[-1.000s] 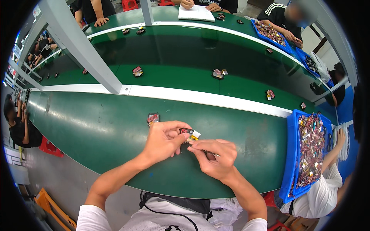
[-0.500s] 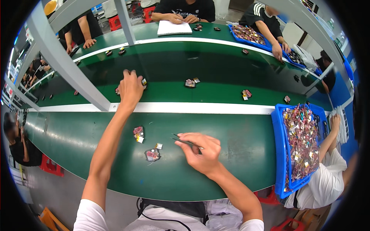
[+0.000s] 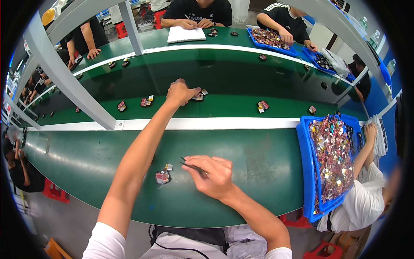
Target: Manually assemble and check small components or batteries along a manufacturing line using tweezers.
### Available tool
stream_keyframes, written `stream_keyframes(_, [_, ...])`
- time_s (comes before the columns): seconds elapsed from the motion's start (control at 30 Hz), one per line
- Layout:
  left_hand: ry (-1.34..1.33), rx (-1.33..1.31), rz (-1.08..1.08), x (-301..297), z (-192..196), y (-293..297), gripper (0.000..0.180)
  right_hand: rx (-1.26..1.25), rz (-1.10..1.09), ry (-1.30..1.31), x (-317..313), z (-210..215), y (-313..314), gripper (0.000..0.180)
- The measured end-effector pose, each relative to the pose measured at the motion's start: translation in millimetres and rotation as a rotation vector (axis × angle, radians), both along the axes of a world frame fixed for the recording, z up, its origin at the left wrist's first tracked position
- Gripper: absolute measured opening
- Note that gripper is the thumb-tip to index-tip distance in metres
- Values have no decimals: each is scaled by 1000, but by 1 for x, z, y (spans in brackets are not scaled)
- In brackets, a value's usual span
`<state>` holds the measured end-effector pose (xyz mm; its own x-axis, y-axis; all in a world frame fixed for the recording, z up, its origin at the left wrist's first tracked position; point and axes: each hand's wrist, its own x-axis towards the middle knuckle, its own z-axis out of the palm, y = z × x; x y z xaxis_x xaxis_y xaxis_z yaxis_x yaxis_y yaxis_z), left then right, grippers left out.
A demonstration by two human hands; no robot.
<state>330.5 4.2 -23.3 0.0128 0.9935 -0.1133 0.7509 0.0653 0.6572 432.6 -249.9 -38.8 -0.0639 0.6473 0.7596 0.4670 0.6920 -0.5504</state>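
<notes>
My left hand reaches over the white rail to the far green strip. Its thumb and fingers close on the left edge of a small circuit board assembly, a dark piece with a silver-and-yellow tab. My right hand is above the near green worktop, pinching dark tweezers that point left. Left of the tweezer tips lies another circuit board assembly, reddish in a dark frame, with a silver tab and a thin wire. My left forearm covers part of the worktop.
Blue trays heaped with reddish boards stand at the right. More assemblies lie along the far strip. The white rail and a grey post border my reach. Co-workers sit across and at the right, near a white foam block.
My left hand has moved right, away from one assembly on the far strip and onto another. My forearm now covers where a second worktop assembly lay. The right hand still holds the tweezers.
</notes>
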Motion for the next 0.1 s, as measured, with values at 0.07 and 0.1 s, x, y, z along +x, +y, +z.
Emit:
stream_keyframes(0.07, [51, -23, 0, 0, 5, -4, 40, 3, 6, -9, 0, -4, 1, 17])
stream_keyframes(0.1, [98, -42, 6, -1, 6, -5, 40, 15, 13, -20, 0, -5, 1, 17])
